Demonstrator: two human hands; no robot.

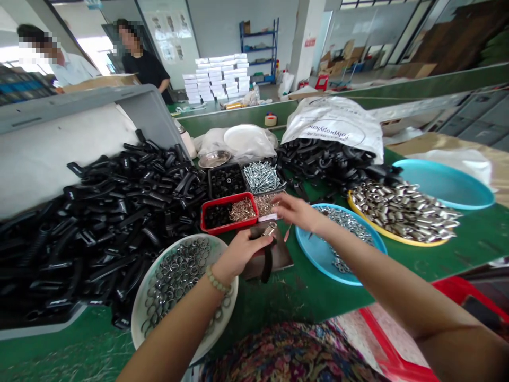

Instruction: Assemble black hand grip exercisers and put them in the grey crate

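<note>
My left hand (pixel 239 253) is closed round a black curved plastic handle (pixel 266 262) with a short metal piece (pixel 269 229) at its top, held over a dark block (pixel 278 253) on the green table. My right hand (pixel 295 210) reaches over a small tray of copper-coloured springs (pixel 267 203), fingers pinched together; what they hold is too small to make out. The red tray (pixel 225 212) next to it holds black parts and springs.
A big heap of black handles (pixel 111 212) lies left. A white bowl of rings (pixel 178 286), a blue plate of washers (pixel 338 244), a yellow plate of metal sleeves (pixel 401 212), a tray of screws (pixel 261 176) surround the hands. Two people stand far back left.
</note>
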